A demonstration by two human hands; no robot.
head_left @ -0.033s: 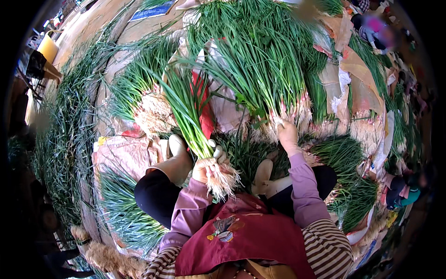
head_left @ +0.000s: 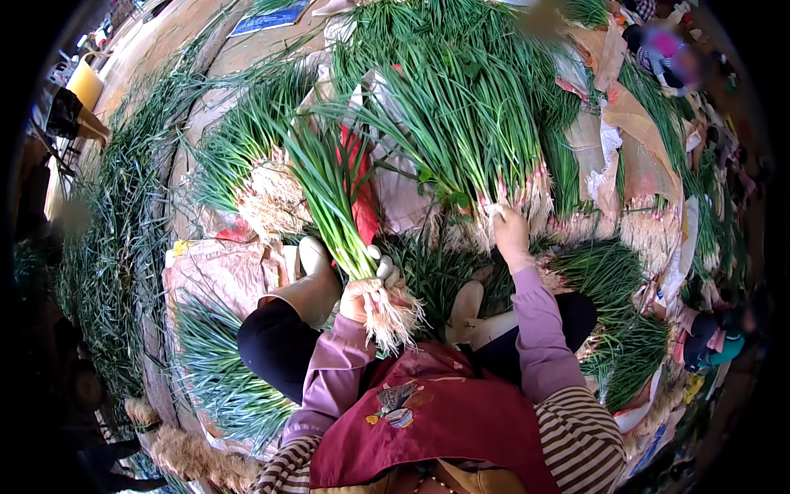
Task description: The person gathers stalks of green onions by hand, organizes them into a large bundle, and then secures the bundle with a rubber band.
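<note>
My left hand (head_left: 360, 298), in a light glove, is wrapped round a bunch of spring onions (head_left: 339, 218) just above the roots. The green leaves slant up and left, and the pale roots (head_left: 393, 317) hang out below my fist. My right hand (head_left: 512, 235) reaches ahead to a large pile of spring onions (head_left: 485, 115). Its fingers are pinched at the base of the stalks, among the roots. Exactly how many stalks they grip is hidden.
A smaller pile of spring onions (head_left: 255, 165) lies left, beside a folded pinkish sack (head_left: 222, 276). More bundles rest by my left knee (head_left: 222, 370) and right knee (head_left: 605, 280). Loose leaves (head_left: 115, 263) cover the far-left floor. Other people sit at the right edge.
My right hand has shifted very slightly at the base of the pile, its fingers closing in among the stalks. The left hand and its bunch stay almost still.
</note>
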